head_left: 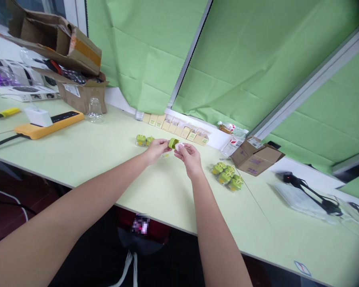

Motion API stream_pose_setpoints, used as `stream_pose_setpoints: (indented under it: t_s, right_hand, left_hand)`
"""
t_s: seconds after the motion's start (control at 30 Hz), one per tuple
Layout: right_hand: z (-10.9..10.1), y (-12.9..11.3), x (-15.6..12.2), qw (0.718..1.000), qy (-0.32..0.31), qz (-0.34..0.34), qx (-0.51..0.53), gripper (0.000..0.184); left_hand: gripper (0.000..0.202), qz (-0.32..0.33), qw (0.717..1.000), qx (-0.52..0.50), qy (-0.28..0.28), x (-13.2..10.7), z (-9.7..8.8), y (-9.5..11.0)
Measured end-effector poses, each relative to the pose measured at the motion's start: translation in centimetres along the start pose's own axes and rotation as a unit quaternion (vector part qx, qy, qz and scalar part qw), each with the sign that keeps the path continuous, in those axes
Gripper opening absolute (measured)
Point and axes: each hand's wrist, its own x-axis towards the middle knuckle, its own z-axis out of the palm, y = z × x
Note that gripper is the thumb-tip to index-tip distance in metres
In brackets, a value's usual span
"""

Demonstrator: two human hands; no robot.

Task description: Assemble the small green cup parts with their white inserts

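Note:
Over the middle of the table, my left hand (157, 150) pinches a small green lid (172, 143) by its side. Close against that lid, my right hand (190, 155) has thumb and fingers closed on a small white piece (178, 147); its exact kind is too small to tell. A couple of green-topped clear containers (141, 139) stand just left of my left hand. To the right of my right hand is a group of several similar containers (226, 175) with green lids and yellow cords. Part of another clear item shows beneath my hands, mostly hidden.
Several small beige boxes (173, 125) line the wall behind. An orange power strip (52, 124), a clear bottle (95, 109) and open cardboard boxes (80, 93) are on the left. At right stand a brown carton (255, 157), plastic bottles (231, 145) and a black strap device (312, 193).

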Motion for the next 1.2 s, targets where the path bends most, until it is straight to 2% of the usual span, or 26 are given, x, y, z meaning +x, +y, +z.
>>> stream_pose_setpoints:
  t_s: [0.23,0.4,0.67,0.87,0.97,1.1,1.2]
  right_hand:
    - [-0.1,0.0,0.0,0.998,0.002,-0.060,-0.024,0.042]
    - [-0.3,0.2,0.1,0.997,-0.003,-0.066,-0.044,0.046]
    - [-0.2,0.8,0.3,0.996,0.000,-0.060,-0.062,0.051]
    - [0.5,1.0,-0.1,0.988,0.011,-0.109,-0.108,0.043]
    - [0.7,1.0,-0.4,0.968,0.031,-0.161,-0.191,0.036]
    - [0.7,0.9,-0.9,0.909,0.023,-0.290,-0.298,0.037]
    - [0.6,0.8,-1.0,0.875,0.019,-0.339,-0.346,0.038]
  left_hand:
    - [0.026,0.078,0.996,0.047,-0.016,-0.2,0.1,0.2]
    - [0.027,0.121,0.990,0.076,-0.013,-0.3,0.2,0.3]
    - [0.027,0.119,0.989,0.086,-0.015,-0.4,0.2,0.2]
    - [0.027,0.102,0.992,0.078,-0.002,-0.4,0.3,-0.2]
    - [0.025,0.078,0.995,0.059,0.011,-0.5,0.4,-0.3]
    - [0.023,0.026,0.999,0.027,0.030,-0.5,0.5,-0.1]
    - [0.023,-0.003,1.000,-0.002,0.009,-0.5,0.6,0.0]
